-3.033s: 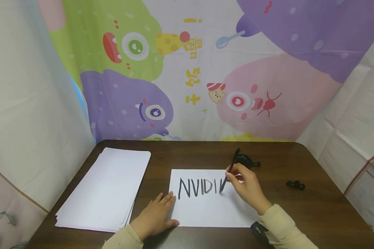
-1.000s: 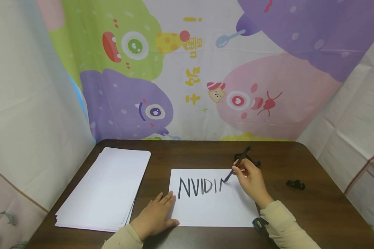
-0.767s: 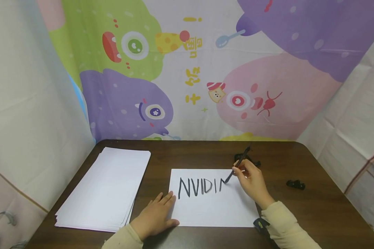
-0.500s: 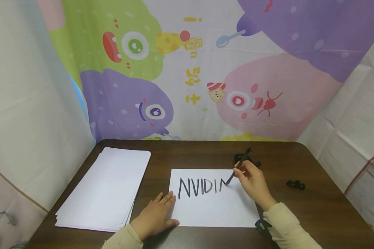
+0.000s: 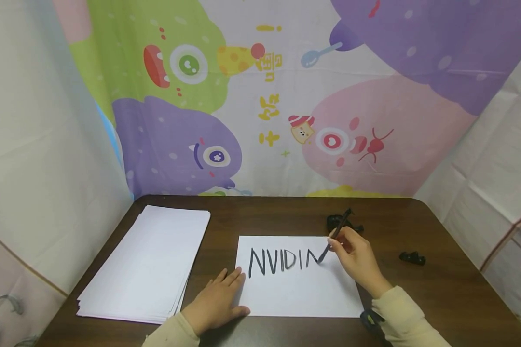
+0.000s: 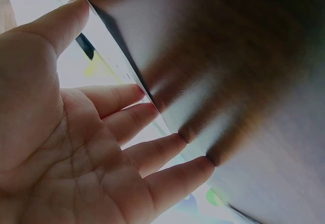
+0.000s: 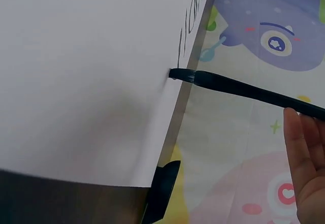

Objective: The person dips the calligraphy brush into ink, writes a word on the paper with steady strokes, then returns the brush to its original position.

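Observation:
My right hand (image 5: pixel 358 258) pinches a black writing brush (image 5: pixel 342 223) by its handle, with fingertips and thumb. The brush slants down to the left, its dark tip at the lower end of a slanting stroke on a white sheet of paper (image 5: pixel 286 301). Black letters "NVIDI" (image 5: pixel 278 260) run across the sheet's upper half, followed by two strokes joined in a peak. In the right wrist view, the brush's bristles (image 7: pixel 182 74) meet the paper. My left hand (image 5: pixel 217 301) lies with spread, straight fingers, fingertips and thumb on the sheet's left edge.
A thick stack of white paper (image 5: pixel 145 265) lies on the dark wooden table (image 5: pixel 252 217) at the left. Behind my right hand sits a black rounded object (image 5: pixel 333 223). A small black knobbly object (image 5: pixel 412 258) lies farther right. A cartoon-printed cloth (image 5: pixel 269 159) hangs behind the table.
The brush has lifted from the first slanting stroke to its top, then moved down and right, drawing a second stroke. My right hand followed rightward; the left hand has stayed put.

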Demonstrator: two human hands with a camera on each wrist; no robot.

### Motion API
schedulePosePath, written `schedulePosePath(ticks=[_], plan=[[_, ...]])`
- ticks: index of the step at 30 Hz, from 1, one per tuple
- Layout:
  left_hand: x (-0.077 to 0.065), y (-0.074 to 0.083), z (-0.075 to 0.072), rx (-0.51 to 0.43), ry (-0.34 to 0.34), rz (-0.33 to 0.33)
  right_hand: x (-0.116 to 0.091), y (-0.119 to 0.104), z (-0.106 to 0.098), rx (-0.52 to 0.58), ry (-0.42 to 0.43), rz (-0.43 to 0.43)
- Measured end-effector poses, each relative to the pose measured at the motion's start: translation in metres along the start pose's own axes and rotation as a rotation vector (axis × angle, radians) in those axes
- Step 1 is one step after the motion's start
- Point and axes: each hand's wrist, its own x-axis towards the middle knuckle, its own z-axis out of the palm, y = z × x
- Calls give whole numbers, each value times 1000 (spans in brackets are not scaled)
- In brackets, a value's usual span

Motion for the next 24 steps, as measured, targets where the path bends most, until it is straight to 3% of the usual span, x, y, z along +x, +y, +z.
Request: schedulePosePath(ticks=[10,17,24], plan=[[0,0,1,0,8,6,-5,-6,-6,-13,-11,31],[0,0,1,0,11,7,1,-40,-15,-5,-29,17],[1,0,0,0,2,-1,2,-44,-17,16,-17,3]])
